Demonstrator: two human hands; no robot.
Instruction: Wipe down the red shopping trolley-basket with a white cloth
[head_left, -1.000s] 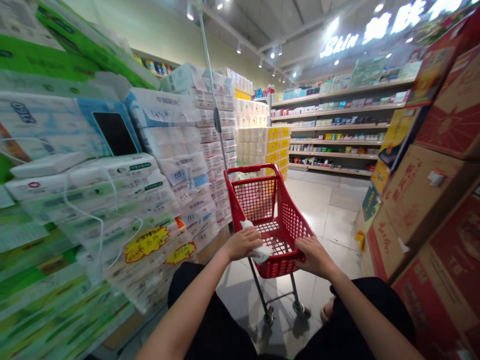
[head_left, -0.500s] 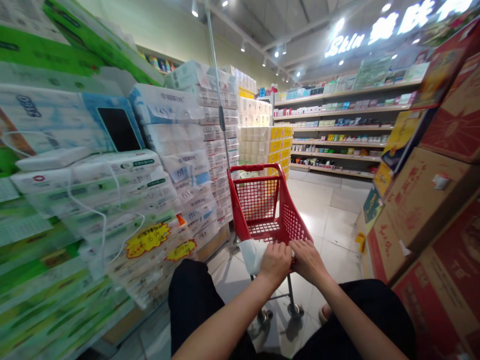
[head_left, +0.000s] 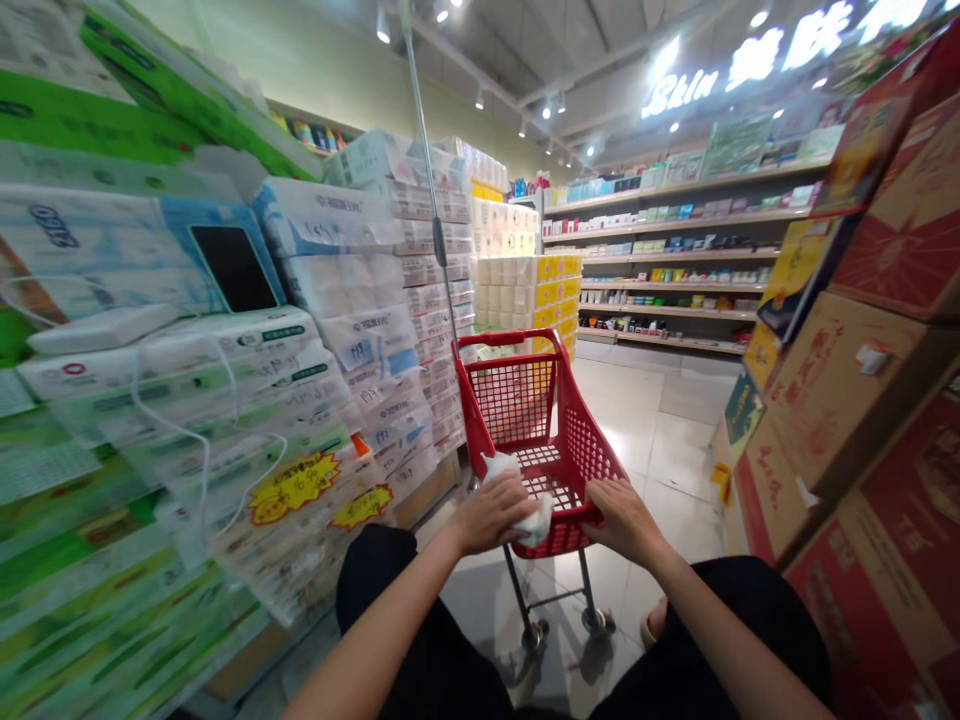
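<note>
A red plastic shopping cart stands upright in front of my knees, its grid basket facing me. My left hand is closed on a crumpled white cloth, which lies against the near left corner of the basket rim. Part of the cloth sticks up above the knuckles. My right hand grips the near right corner of the cart's rim, fingers wrapped over the edge. A metal pole rises from the cart's far left side.
Stacked tissue packs line the left, with a phone and white cable on them. Cardboard boxes are piled at the right. Cosmetics shelves stand beyond the tiled floor.
My left hand has moved left, away from my right hand, along the near rim with the cloth now bunched under it. The right hand has shifted slightly right and still grips the rim.
</note>
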